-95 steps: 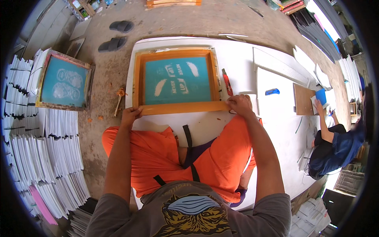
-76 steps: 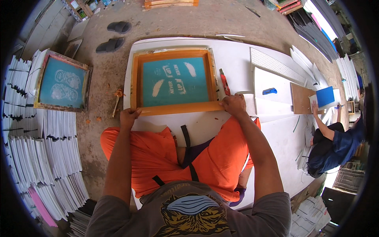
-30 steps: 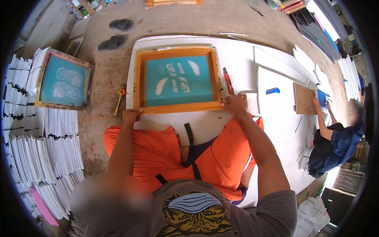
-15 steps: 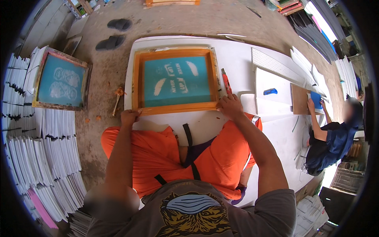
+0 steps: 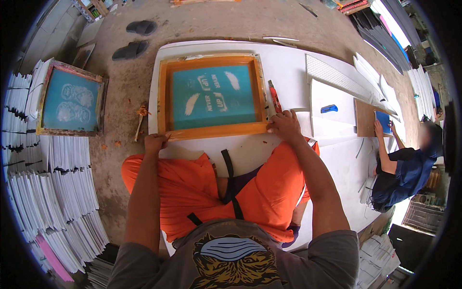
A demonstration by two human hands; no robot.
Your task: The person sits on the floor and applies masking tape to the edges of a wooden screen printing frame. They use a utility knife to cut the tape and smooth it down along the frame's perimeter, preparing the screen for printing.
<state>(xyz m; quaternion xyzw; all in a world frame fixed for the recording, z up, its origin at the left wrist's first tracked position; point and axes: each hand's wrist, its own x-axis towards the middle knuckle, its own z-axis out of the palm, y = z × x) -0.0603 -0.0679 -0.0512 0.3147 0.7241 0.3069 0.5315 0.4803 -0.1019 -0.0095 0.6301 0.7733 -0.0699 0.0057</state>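
Your left hand (image 5: 155,142) and right hand (image 5: 285,126) grip the near corners of the orange wooden printing frame with teal mesh (image 5: 213,97), fingers curled over its near rail. It lies flat on the white board (image 5: 288,62) on the floor, long axis left to right, design facing up. Press both corners evenly so it stays square.

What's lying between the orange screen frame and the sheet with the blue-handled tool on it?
In the head view, a red-handled utility knife lies on the white board, right beside the orange screen frame and short of the sheet.
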